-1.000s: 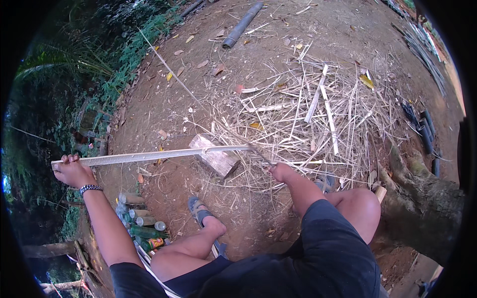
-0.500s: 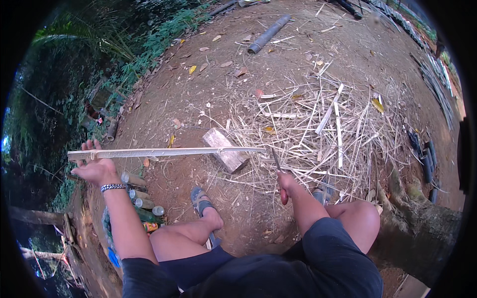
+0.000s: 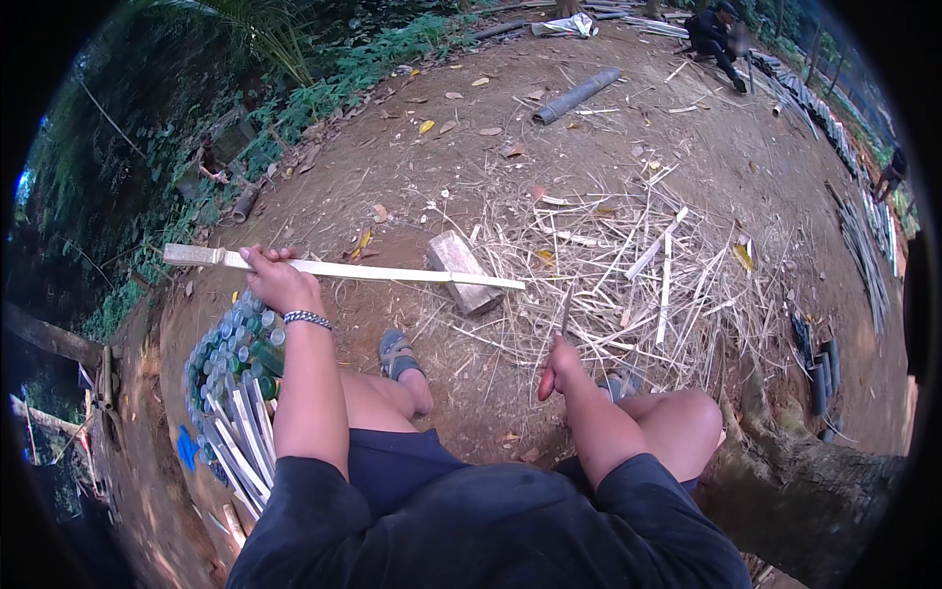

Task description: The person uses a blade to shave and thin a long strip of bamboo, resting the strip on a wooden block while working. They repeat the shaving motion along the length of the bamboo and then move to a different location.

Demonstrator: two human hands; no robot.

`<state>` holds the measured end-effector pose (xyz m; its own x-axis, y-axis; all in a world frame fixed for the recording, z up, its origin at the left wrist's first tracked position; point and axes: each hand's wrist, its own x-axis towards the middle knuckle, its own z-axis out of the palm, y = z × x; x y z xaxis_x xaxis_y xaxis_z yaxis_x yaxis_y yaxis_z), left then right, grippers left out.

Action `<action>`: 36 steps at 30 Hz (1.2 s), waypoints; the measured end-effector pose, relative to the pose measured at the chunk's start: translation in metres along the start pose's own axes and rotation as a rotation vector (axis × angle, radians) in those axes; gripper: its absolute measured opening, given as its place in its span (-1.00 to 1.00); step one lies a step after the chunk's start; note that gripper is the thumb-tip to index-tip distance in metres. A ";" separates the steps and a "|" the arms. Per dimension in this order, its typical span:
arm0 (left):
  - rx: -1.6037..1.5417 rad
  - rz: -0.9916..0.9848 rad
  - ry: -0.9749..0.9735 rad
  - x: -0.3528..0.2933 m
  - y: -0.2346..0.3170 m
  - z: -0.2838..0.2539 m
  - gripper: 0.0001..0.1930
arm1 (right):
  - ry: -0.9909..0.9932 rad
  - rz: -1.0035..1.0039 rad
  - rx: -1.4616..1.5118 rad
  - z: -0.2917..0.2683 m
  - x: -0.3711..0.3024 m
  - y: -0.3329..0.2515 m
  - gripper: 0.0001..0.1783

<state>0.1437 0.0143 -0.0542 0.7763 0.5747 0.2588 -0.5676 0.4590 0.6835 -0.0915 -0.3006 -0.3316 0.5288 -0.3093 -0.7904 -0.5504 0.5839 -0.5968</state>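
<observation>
Outdoors over dirt (image 3: pixel 481 402), the left hand (image 3: pixel 283 283) grips a bamboo strip (image 3: pixel 383 273) pointing crosswise rightward, the right hand (image 3: pixel 561 361) seemingly a knife (image 3: pixel 547 385).

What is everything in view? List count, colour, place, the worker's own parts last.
Bamboo strip: one, pale, centre left
Knife: one, red-handled, centre
Wooden block: one, brown, beneath strip
Bamboo offcuts: many, tan, right of block
Bottles: many, green, clear, lower left
Loose strips: several, pale, lower left
Tube: one, grey, upper centre
Leaves: several, yellow, scattered
Pipes: several, black, right
Tree base: one, brown, right
Foliage: uncountable, green, upper left
Seated person: one, in black, upper right
Sandals: two, grey, lower centre
Left hand: one, bare, gripping strip
Right hand: one, bare, gripping knife
</observation>
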 end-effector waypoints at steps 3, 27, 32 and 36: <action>-0.036 0.055 0.016 0.008 0.044 0.028 -0.72 | 0.067 -0.105 0.058 0.001 -0.013 -0.010 -0.45; 0.041 0.258 -0.350 -0.001 0.137 0.065 -0.67 | -0.037 -0.143 -0.036 0.026 -0.036 -0.002 -0.48; 0.024 0.452 -0.383 0.005 0.160 0.087 -0.50 | -0.075 -0.218 -0.050 0.047 -0.053 -0.008 -0.59; 0.055 0.594 -0.345 0.003 0.182 0.103 -0.51 | -0.153 -0.434 -0.152 0.069 -0.066 -0.012 -0.75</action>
<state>0.0711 0.0299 0.1418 0.3863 0.4658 0.7961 -0.9160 0.0927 0.3903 -0.0752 -0.2351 -0.2631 0.8132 -0.3795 -0.4413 -0.3399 0.3057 -0.8894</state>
